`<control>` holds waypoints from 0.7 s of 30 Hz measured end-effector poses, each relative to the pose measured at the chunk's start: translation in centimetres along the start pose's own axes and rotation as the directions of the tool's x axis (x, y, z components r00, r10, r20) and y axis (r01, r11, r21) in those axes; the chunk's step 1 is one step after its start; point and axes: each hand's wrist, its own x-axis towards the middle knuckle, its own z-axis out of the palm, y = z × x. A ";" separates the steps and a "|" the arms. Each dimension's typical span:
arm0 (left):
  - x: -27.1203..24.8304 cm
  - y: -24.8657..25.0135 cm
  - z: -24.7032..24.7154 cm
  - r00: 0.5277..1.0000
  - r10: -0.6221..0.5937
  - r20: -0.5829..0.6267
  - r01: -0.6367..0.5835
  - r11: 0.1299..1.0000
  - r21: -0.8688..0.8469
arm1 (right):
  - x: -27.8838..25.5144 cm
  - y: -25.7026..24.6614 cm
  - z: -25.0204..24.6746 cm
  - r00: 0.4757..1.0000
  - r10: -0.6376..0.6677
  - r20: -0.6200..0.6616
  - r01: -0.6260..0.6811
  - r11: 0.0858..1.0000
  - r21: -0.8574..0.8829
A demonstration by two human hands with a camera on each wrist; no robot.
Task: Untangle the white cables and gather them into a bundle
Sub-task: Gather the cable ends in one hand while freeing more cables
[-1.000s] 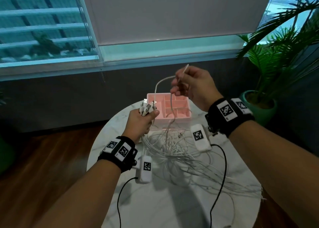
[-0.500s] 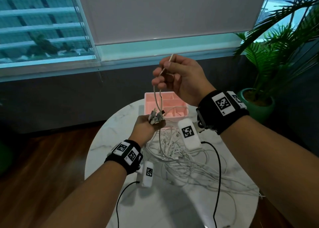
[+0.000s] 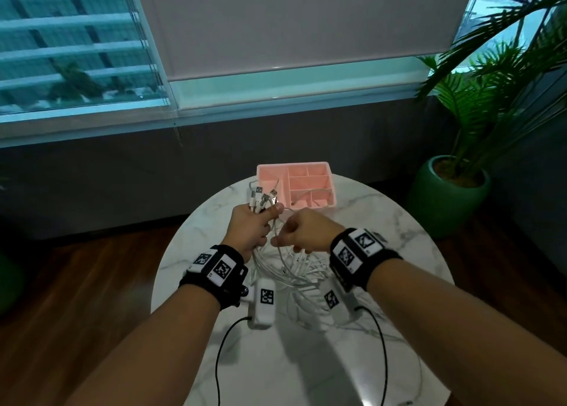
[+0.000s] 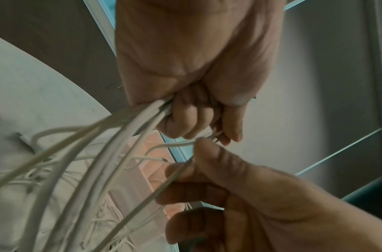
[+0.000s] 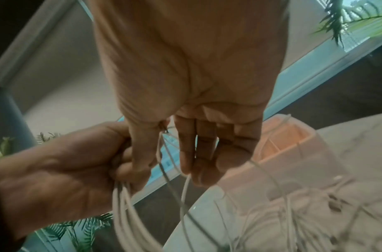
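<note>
My left hand [image 3: 260, 221] grips a bunch of white cables just below their USB plugs [image 3: 260, 196], which stick up out of the fist. In the left wrist view the cables [image 4: 129, 129] run out of the left hand [image 4: 194, 109] down toward the table. My right hand [image 3: 287, 236] sits right beside the left and pinches one thin white cable [image 4: 177, 175] between thumb [image 4: 209, 158] and fingers. The same strand [image 5: 160, 153] shows in the right wrist view. The rest lies in a loose tangle [image 3: 294, 272] on the table under both hands.
A round white marble table [image 3: 383, 221] carries a pink compartment organiser [image 3: 306, 184] at its far edge, with a cable loop inside. White tagged boxes [image 3: 264, 304] with black leads [image 3: 221, 344] hang below my wrists. A potted palm [image 3: 451, 190] stands on the right; dark wood floor lies around.
My right hand has come down from its raised position in front of the window to just beside my left hand, bringing its cable with it. The left hand keeps its grip on the plug ends.
</note>
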 end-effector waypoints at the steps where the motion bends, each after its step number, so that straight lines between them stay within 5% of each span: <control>1: 0.0 0.1 0.2 1.000 0.000 -0.003 0.000 1.000 0.006 | 0.2 0.1 0.6 1.000 0.000 -0.007 0.000 1.000 0.029; 5: 0.2 -0.2 -0.3 0.997 0.005 -0.075 -0.004 1.000 0.012 | 0.5 0.6 1.5 0.999 -0.042 -0.007 0.042 0.975 0.219; 9: 0.6 -0.7 -1.2 0.987 -0.007 -0.158 -0.001 0.999 -0.051 | 0.1 1.3 0.1 0.997 -0.068 0.037 0.065 0.996 0.059; 12: 0.2 -0.6 -0.5 0.997 0.008 -0.076 -0.010 1.000 -0.022 | 0.2 1.7 -0.2 0.998 -0.059 0.022 0.061 0.996 -0.071; 16: 0.1 -0.5 0.2 0.999 0.001 -0.037 0.000 0.999 0.036 | 0.3 1.3 0.0 0.972 -0.170 -0.160 0.186 0.978 0.090; 21: 0.2 -0.5 0.2 1.000 -0.018 -0.011 0.018 0.999 0.046 | 0.9 1.5 1.0 0.964 -0.215 -0.158 0.225 0.973 0.050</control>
